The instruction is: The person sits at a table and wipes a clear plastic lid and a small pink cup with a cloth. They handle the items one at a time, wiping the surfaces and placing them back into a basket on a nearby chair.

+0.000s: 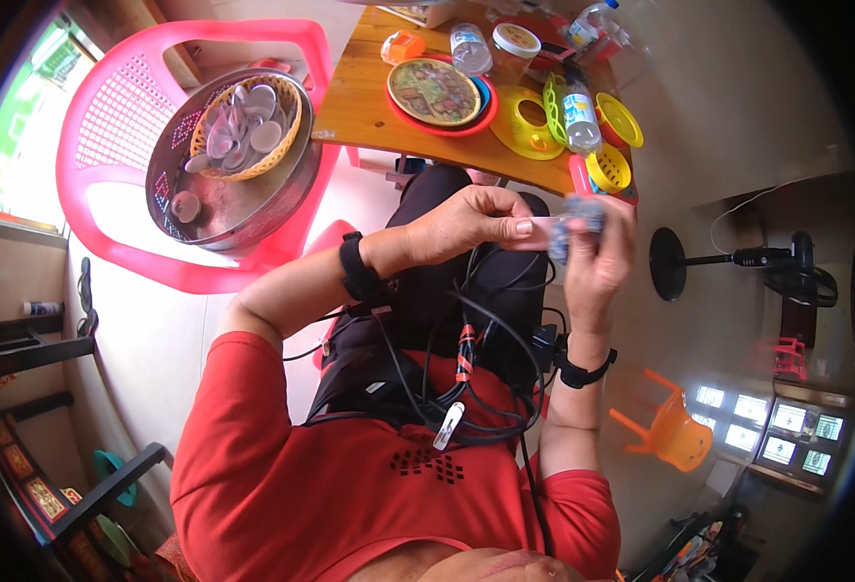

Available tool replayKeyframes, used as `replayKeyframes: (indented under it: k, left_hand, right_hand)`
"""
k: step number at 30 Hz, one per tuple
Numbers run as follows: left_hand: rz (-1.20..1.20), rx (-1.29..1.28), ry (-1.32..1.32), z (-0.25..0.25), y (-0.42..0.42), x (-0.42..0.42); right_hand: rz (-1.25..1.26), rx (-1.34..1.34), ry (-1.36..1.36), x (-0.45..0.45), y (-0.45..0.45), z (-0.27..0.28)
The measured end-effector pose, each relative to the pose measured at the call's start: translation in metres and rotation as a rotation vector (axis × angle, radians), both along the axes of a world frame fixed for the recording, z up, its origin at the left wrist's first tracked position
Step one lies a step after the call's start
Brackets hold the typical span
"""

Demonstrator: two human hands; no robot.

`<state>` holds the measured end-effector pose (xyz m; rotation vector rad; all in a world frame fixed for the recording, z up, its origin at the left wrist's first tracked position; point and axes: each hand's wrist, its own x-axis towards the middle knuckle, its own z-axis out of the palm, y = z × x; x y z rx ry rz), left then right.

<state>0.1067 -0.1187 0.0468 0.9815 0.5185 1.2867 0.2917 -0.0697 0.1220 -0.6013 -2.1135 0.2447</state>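
Between the thumb and fingers of my left hand (482,218) is a pale pink flat piece (537,233), perhaps plastic. My right hand (604,244) grips a blue-grey cloth or scrubber (573,222), blurred, which wraps or covers the far end of that piece. Both hands are raised over my lap, just short of the wooden table (355,109). On my left, a pink plastic chair (122,171) bears a round metal basin (253,218). Inside it, a yellow woven basket (293,131) holds several translucent spoons (227,131), and a small cup (186,206) lies loose beside the basket.
On the table are a patterned round plate (435,91), a yellow lid (518,131), a plastic bottle (582,120), a lidded jar (516,44) and a yellow strainer cup (608,169). Black cables (500,320) loop across my lap. A pedestal fan (755,256) and an orange stool (671,433) are on the right.
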Motion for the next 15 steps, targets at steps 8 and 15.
replayKeyframes:
  k: [8, 15]
  left_hand:
    - [-0.060, -0.080, -0.031, 0.005, -0.007, -0.002]
    - [-0.171, -0.016, -0.103, -0.018, 0.014, -0.014]
  right_hand:
    - [-0.023, -0.110, -0.163, -0.012, -0.014, -0.009]
    - [-0.047, -0.887, 0.614, -0.003, -0.005, -0.014]
